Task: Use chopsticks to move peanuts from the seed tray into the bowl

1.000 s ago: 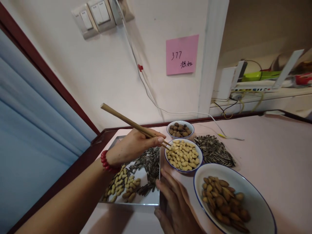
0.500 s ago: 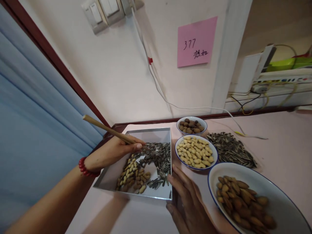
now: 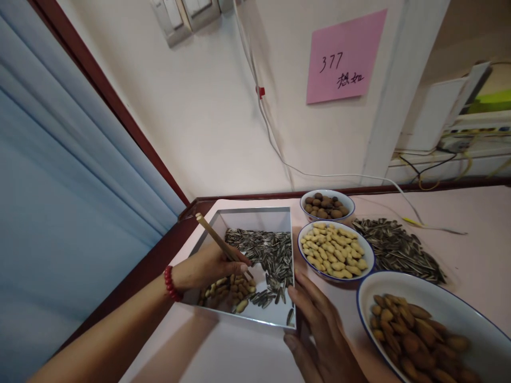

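Observation:
My left hand point(image 3: 209, 267), a red bead bracelet point(image 3: 171, 284) at its wrist, grips a pair of wooden chopsticks point(image 3: 213, 232) over a shallow box point(image 3: 261, 218). The tips point down by the shelled peanuts point(image 3: 243, 288) lying in the front of the box; whether they touch is unclear. Behind and to the right in the box spread striped sunflower seeds point(image 3: 275, 258), with a patch of bare floor between. Against the box's right wall rests my right hand point(image 3: 323, 319), fingers stretched out and holding nothing.
Right of the box stand a bowl of round brown nuts point(image 3: 325, 206), a bowl of peanuts in shells point(image 3: 333, 250) and a larger bowl of almond-like nuts point(image 3: 419, 335). A sunflower seed pile point(image 3: 397, 249) lies behind them. A white cable point(image 3: 339, 175) runs along the wall.
My left hand and the chopsticks have moved from the seeds at the back toward the peanuts in front, and the chopsticks stand steeper. The whole view has shifted slightly.

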`<state>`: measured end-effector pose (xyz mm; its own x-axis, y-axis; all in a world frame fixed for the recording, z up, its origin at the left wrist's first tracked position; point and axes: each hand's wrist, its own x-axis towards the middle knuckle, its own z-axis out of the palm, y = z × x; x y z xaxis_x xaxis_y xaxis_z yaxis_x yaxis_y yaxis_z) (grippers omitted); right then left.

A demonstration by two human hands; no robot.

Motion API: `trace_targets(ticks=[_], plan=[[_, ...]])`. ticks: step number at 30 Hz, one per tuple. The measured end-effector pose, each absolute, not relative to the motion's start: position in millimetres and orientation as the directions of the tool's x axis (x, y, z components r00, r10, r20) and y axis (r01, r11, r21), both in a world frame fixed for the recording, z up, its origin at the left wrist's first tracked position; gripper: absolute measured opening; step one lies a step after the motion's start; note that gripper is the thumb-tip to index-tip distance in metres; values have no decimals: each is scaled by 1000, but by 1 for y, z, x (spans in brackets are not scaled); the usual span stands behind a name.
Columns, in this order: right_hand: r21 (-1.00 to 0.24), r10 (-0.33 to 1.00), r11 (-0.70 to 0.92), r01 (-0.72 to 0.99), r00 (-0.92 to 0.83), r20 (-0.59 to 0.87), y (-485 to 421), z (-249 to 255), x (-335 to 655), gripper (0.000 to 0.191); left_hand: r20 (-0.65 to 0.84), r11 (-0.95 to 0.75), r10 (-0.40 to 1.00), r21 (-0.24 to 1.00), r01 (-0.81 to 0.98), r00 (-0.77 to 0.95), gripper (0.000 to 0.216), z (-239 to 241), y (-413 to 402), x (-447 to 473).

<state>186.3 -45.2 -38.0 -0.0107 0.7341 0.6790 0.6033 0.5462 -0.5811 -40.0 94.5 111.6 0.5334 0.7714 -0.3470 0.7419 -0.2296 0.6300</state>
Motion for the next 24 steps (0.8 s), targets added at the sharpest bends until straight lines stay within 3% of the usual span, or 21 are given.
trace_targets(ticks=[24], plan=[[-625, 751, 536, 567, 17, 660, -47, -38, 185, 54, -355, -153, 809, 643, 751, 469, 40, 120, 83, -39]])
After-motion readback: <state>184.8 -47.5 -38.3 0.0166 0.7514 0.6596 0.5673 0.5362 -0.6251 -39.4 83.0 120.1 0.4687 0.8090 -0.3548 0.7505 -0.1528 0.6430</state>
